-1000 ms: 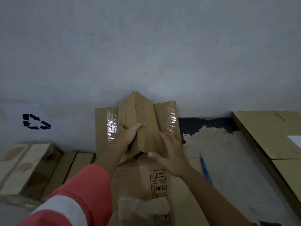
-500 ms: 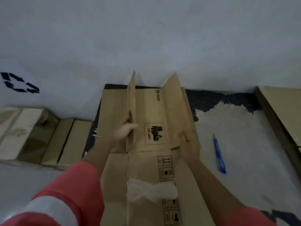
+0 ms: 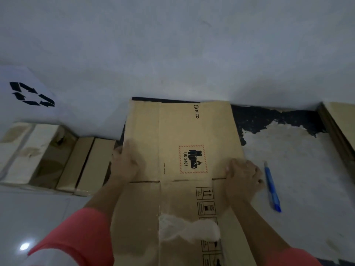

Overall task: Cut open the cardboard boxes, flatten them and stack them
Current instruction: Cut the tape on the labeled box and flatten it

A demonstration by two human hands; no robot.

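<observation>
A brown cardboard box [image 3: 180,131] lies opened out flat on the floor in front of me, its far flaps spread toward the wall. It carries a UN 3481 label and a torn white patch near me. My left hand [image 3: 126,164] presses on the left flap by its outer edge; the hand is blurred. My right hand [image 3: 243,174] presses down on the right flap at its edge, fingers bent over the cardboard. A blue box cutter [image 3: 271,188] lies on the floor just right of my right hand, in neither hand.
Folded cardboard boxes [image 3: 48,156] lie on the floor at the left, against the wall. A stack of flat cardboard [image 3: 340,123] sits at the right edge. A recycling symbol [image 3: 31,95] marks the wall at left. The grey wall stands right behind the box.
The far flaps stood upright and folded together a second ago; both hands have spread them apart and pushed them down flat. The view dropped closer to the box.
</observation>
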